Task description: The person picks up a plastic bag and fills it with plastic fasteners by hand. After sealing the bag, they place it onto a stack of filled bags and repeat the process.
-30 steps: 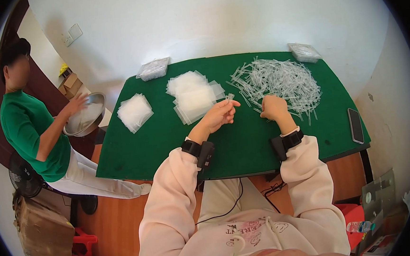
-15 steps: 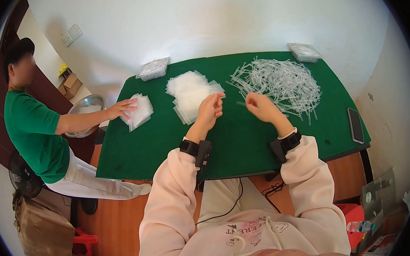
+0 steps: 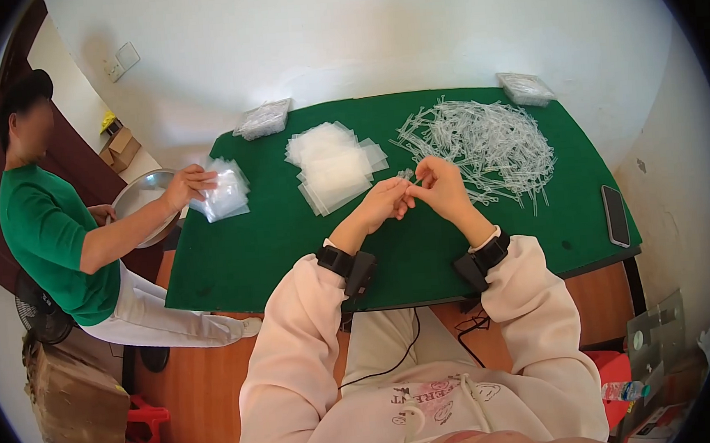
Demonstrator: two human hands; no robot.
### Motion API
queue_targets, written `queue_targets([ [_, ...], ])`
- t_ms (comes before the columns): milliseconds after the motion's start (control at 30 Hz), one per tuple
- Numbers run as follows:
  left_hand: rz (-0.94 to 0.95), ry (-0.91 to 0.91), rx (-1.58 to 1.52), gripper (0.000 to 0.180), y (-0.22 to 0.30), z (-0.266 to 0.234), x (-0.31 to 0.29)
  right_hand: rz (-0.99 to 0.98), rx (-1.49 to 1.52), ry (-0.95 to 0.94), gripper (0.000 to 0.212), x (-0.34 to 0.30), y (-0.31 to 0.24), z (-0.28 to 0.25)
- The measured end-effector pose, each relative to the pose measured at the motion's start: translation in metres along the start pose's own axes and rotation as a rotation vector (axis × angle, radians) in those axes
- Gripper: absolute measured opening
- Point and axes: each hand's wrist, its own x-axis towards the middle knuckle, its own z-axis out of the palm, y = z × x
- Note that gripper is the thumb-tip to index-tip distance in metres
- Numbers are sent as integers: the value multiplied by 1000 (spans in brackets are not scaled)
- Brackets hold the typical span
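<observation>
Meeting just above the middle of the green-topped table, the wearer's two hands are nearly fingertip to fingertip. The left hand has its grip closed around a few clear plastic pieces, whose ends show beyond the fingers, on the side away from the wearer. The right hand comes in from the right with thumb and forefinger drawn together at those pieces; whether its grip holds one of its own cannot be told. The pieces are small and see-through, so their number is unsure, though their long axis seems to point away from the body.

Just beyond the right hand and to its right lies the heap of clear sticks, pointing every which way; the right hand is the nearer to it. A stack of clear bags lies just beyond the left hand and to its left. Farther left, a co-worker's hand is on a smaller pile of bags, near a metal bowl. A clear box and another container stand at the far edge, and a phone lies at the right.
</observation>
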Motion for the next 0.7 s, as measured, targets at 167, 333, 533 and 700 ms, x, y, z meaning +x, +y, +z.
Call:
queue_targets([
  [167, -1, -21, -54, 26, 2, 1, -1, -94, 249, 210, 24, 3, 17, 12],
  [333, -8, -38, -96, 26, 2, 5, -2, -118, 224, 185, 31, 2, 19, 14],
  [533, 9, -45, -109, 26, 3, 6, -4, -130, 201, 148, 32, 2, 18, 14],
  [700, -5, -105, -168, 26, 3, -1, -1, -162, 111, 163, 28, 8, 30, 9],
])
